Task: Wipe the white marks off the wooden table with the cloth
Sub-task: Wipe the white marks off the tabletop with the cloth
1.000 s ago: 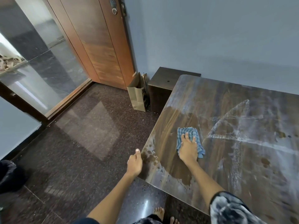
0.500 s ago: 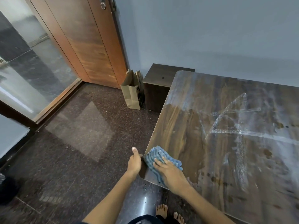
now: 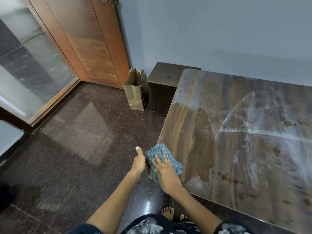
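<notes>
The right hand [image 3: 166, 174] is pressing a crumpled blue ribbed cloth [image 3: 160, 153] onto the near left corner of the dark wooden worktop [image 3: 194, 132], straight fingers [image 3: 157, 160] lying flat over it. The left hand [image 3: 139, 162] is hanging beside that corner, thumb up; its fingers are hidden, so I cannot tell their state. White chalky marks [image 3: 249, 127] are streaking the worktop farther right.

Head view, facing forward-down, near table corner [image 3: 152, 174]
</notes>
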`<state>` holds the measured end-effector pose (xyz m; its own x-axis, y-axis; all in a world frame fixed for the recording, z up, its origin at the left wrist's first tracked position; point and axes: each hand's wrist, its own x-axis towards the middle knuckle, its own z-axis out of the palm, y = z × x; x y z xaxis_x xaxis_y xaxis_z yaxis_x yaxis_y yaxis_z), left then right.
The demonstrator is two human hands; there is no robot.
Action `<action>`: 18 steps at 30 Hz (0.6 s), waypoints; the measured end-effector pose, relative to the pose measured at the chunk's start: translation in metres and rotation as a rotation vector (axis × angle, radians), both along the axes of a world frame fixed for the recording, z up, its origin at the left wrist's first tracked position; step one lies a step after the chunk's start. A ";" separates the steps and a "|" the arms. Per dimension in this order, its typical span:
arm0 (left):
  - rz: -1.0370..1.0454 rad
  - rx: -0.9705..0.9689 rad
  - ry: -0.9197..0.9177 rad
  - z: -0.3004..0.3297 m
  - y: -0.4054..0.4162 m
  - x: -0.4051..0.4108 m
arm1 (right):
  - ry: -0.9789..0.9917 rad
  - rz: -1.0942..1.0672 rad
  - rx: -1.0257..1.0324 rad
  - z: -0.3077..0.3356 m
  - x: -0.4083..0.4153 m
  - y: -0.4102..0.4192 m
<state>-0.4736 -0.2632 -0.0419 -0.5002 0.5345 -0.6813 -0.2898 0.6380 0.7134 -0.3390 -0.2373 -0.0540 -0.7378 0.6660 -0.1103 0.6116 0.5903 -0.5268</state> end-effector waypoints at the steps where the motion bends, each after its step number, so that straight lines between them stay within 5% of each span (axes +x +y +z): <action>1: -0.007 -0.021 0.016 -0.002 -0.001 0.001 | 0.004 0.033 -0.016 -0.001 0.009 -0.006; 5: 0.001 -0.037 0.125 -0.006 -0.003 0.010 | -0.034 0.150 -0.008 -0.006 0.062 -0.016; 10: -0.044 -0.052 0.168 -0.001 0.001 0.014 | -0.022 -0.197 -0.063 -0.003 0.117 0.022; 14: -0.026 -0.014 0.156 0.000 0.004 0.014 | -0.087 -0.407 -0.049 0.008 0.066 0.044; 18: -0.023 0.033 0.205 0.002 0.009 0.016 | 0.013 -0.221 -0.072 0.005 0.013 0.015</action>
<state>-0.4575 -0.2546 -0.0404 -0.6139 0.5676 -0.5486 -0.1223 0.6182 0.7764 -0.3263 -0.2221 -0.0492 -0.5763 0.8024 -0.1549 0.7148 0.4030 -0.5715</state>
